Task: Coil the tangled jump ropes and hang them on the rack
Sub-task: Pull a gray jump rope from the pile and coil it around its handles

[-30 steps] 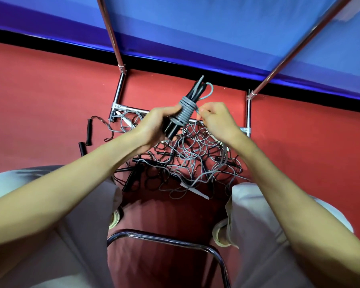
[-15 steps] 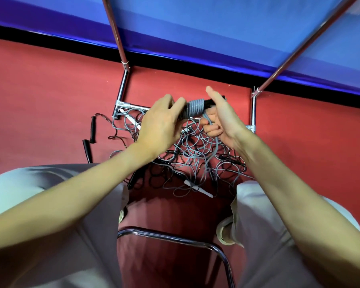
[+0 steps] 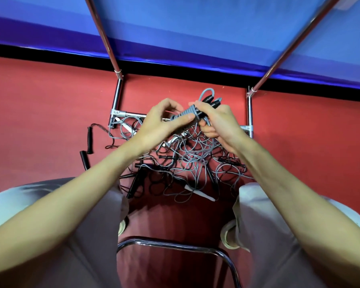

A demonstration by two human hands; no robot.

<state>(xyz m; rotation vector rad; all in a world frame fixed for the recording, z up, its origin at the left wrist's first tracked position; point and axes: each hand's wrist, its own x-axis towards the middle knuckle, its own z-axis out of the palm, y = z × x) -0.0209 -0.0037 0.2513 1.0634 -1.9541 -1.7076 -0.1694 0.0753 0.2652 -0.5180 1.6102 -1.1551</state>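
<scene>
While both hands close on the coiled jump rope [image 3: 187, 115], the bundle lies level between them, just above the near crossbar of the rack [image 3: 117, 94]. The left hand [image 3: 160, 123] pinches the grey wraps, thumb along the underside and fingers curled over the top; the right hand [image 3: 218, 121] wraps around the black handles, whose tips and a small grey loop poke out beyond its knuckles toward the rack's right post.

Half a second ago the right hand's fingers were spread over the bundle with a strand trailing down; now they are curled tight and the loose end seems tucked, though the exact lie of the tail under the palm is hidden. A second ago the bundle stood tilted upright. I judge the wrapping of this rope finished or nearly so, leaving it ready to hang.

Below the rack's crossbar, on the red floor [image 3: 50, 100], the tangled pile of ropes [image 3: 187, 163] sprawls between the person's knees, grey and black cords interlaced, with two black handles [image 3: 89, 140] lying left of the rack's left foot. Most of the job remains.
</scene>
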